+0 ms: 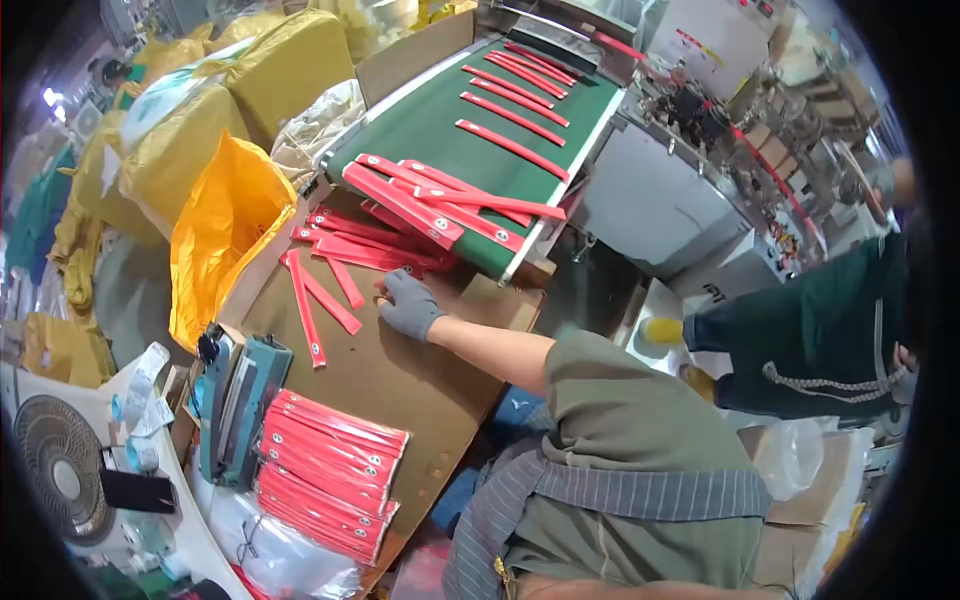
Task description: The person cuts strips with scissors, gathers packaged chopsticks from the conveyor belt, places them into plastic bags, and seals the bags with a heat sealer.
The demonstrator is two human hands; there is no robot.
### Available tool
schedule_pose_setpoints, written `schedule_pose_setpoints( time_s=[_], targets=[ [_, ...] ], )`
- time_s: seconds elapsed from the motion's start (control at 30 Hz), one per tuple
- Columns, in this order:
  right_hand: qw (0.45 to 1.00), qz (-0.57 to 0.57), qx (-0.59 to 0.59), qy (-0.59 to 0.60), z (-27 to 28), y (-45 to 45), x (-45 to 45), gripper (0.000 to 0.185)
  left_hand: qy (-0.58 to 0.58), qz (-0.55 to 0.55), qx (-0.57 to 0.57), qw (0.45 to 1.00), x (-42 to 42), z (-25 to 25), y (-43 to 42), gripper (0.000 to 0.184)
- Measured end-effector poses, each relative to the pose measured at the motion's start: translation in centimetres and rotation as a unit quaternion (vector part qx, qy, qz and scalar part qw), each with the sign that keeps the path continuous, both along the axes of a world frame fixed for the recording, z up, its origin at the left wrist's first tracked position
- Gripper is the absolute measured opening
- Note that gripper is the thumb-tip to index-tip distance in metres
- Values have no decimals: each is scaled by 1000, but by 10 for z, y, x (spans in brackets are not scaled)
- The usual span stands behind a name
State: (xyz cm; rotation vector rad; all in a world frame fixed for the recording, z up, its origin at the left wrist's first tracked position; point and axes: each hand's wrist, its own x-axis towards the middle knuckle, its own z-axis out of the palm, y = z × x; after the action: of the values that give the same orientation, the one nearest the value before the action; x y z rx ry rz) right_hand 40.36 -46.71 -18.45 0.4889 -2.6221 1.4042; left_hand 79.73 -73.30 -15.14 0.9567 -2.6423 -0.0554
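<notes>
My right hand (408,306), in a grey glove with bare fingertips, hovers over or rests on the brown cardboard surface (430,370). Its fingers are bent and slightly apart, with nothing visible between them. Just beyond the fingertips lies a loose heap of narrow red packets (365,240) marked with small round white emblems. Two stray red packets (305,310) lie to the left of the hand. More red packets (440,205) pile up at the near end of the green conveyor belt (430,125). Of my left side only bare skin at the bottom edge shows; the left hand is outside the view.
Clear-wrapped red bundles (325,470) lie beside a teal bench device (245,400). A yellow bag (225,240) stands open at the left. A fan (65,465) and a phone (138,491) are at lower left. Another person in a dark apron (815,330) stands at right.
</notes>
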Motion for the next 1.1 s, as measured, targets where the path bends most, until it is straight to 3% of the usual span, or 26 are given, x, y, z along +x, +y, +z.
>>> schedule_pose_setpoints(
  time_s=[0.13, 0.17, 0.2, 0.3, 0.33, 0.37, 0.4, 0.43, 0.47, 0.5, 0.53, 0.63, 0.77, 0.8, 0.83, 0.87, 0.9, 0.93, 0.97, 1.03, 1.1],
  targets=[
    [991, 53, -42, 118, -19, 41, 73, 20, -11, 105, -85, 991, 74, -21, -59, 34],
    [995, 78, -21, 56, -3, 54, 97, 16, -28, 142, -111, 983, 103, -21, -75, 35],
    [989, 95, -70, 87, -9, 63, 111, 17, -48, 178, -134, 974, 127, -24, -88, 35],
    [980, 172, -58, 84, -12, 102, 131, 18, -136, 247, -203, 938, 164, -47, -119, 36],
    [974, 174, -20, 147, -9, 110, 131, 18, -180, 262, -234, 919, 170, -56, -129, 37],
    [984, 173, -16, 33, -15, 119, 133, 19, -221, 280, -259, 897, 182, -62, -135, 37],
    [985, 160, -48, 43, -3, 116, 144, 16, -238, 292, -266, 887, 187, -72, -141, 37],
    [979, 182, 15, 89, -8, 122, 137, 13, -139, 291, -202, 925, 182, -52, -132, 34],
    [983, 176, -7, 55, -5, 124, 142, 10, -52, 306, -156, 938, 175, -38, -123, 32],
    [981, 182, -14, 59, -6, 124, 143, 12, -62, 340, -93, 934, 162, -6, -106, 28],
    [978, 185, 22, 93, -4, 126, 143, 12, -49, 346, -104, 931, 157, 4, -100, 26],
    [980, 169, 23, 100, -11, 114, 140, 12, -8, 289, -92, 953, 165, 2, -117, 24],
    [978, 173, 43, 112, -20, 100, 132, 12, -114, 305, -75, 943, 153, 34, -87, 18],
    [978, 173, 45, 107, -23, 96, 132, 11, -155, 273, -108, 943, 167, 12, -98, 19],
    [980, 159, 54, 105, -23, 102, 129, 10, -129, 211, -231, 941, 181, -5, -99, 21],
    [981, 157, 49, 106, -19, 104, 131, 9, -26, 157, -267, 951, 187, -11, -93, 24],
    [981, 153, 44, 109, -16, 99, 135, 9, -1, 93, -327, 940, 191, -8, -85, 23],
    [984, 133, 34, 109, -18, 97, 137, 9, 145, 107, -71, 981, 175, 14, -55, 25],
    [983, 134, 65, 103, -9, 96, 142, 11, 329, 144, 140, 923, 159, 37, -24, 29],
    [968, 175, 97, 153, 4, 83, 145, 12, 413, 248, 306, 821, 113, 94, 46, 34],
    [957, 192, 106, 191, 8, 66, 134, 24, 443, 228, 339, 798, 77, 103, 88, 35]
  ],
)
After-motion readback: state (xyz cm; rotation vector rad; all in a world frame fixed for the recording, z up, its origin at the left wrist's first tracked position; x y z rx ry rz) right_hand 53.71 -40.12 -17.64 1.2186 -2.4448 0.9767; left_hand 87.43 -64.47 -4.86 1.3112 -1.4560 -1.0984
